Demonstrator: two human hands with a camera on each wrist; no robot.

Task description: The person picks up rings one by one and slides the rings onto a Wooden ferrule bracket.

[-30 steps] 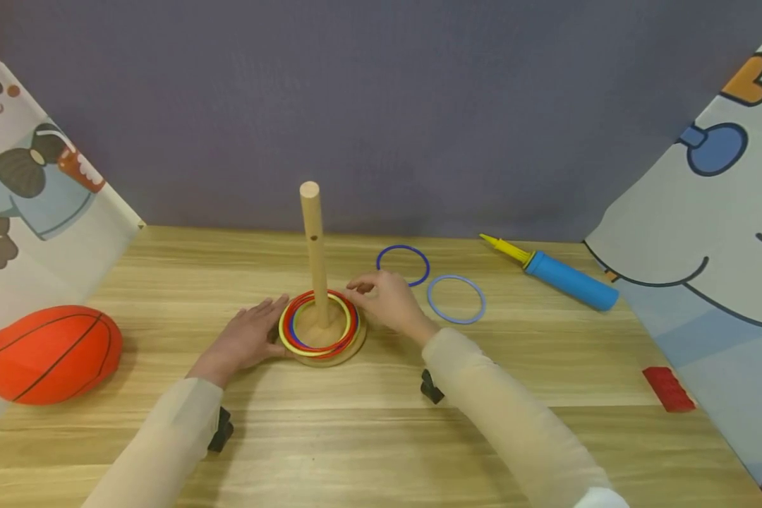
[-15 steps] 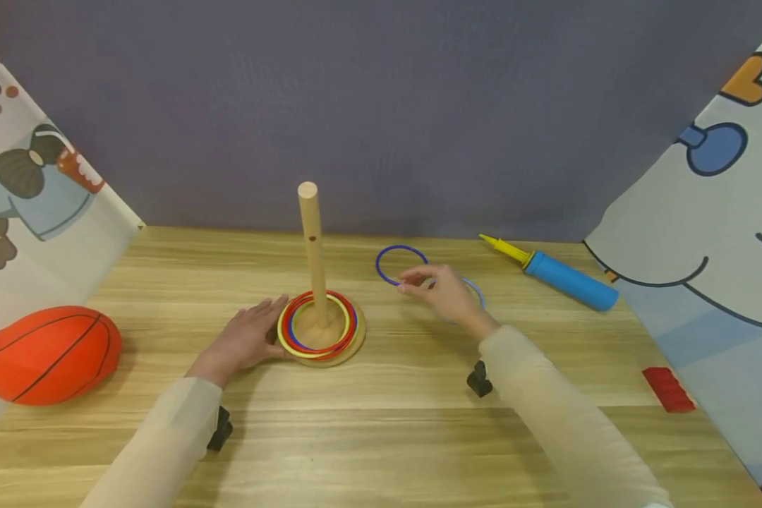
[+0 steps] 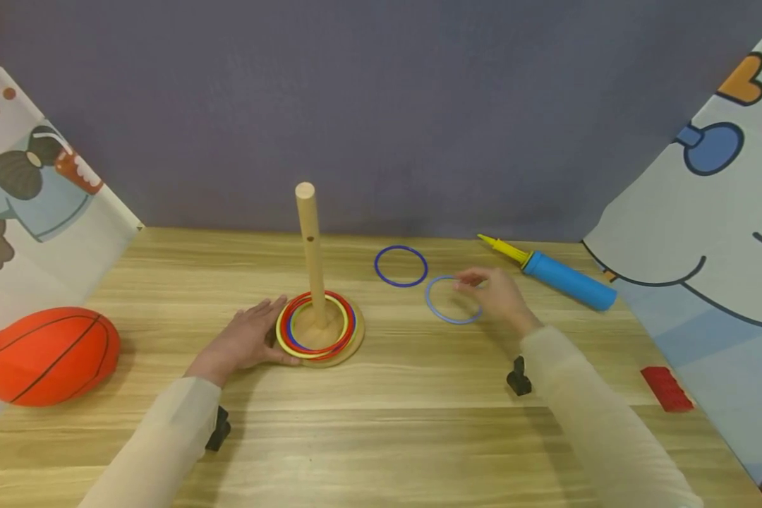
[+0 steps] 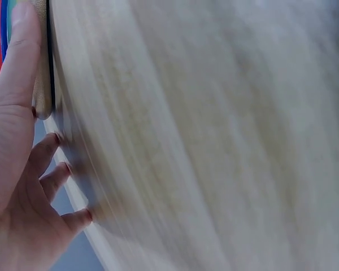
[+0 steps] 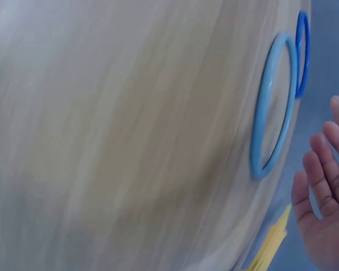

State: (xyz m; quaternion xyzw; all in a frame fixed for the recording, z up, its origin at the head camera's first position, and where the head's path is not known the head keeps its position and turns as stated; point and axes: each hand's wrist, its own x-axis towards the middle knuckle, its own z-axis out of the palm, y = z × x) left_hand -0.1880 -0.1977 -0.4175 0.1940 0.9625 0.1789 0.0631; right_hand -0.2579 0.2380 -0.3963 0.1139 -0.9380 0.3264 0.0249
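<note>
Fingers loosely spread, the right hand (image 3: 497,296) hovers over the far rim of the pale ring (image 3: 452,300) on the table (image 3: 381,416), holding nothing, while the left hand (image 3: 244,340) rests flat and open against the base (image 3: 349,346) whose peg (image 3: 310,247) carries stacked rings (image 3: 317,324).

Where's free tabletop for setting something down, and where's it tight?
Free: the near strip of table between the two sleeves, and the patch between basketball and left hand. Crowded: from the ring stand rightward past the dark blue ring, light blue ring, right hand and pump.
</note>
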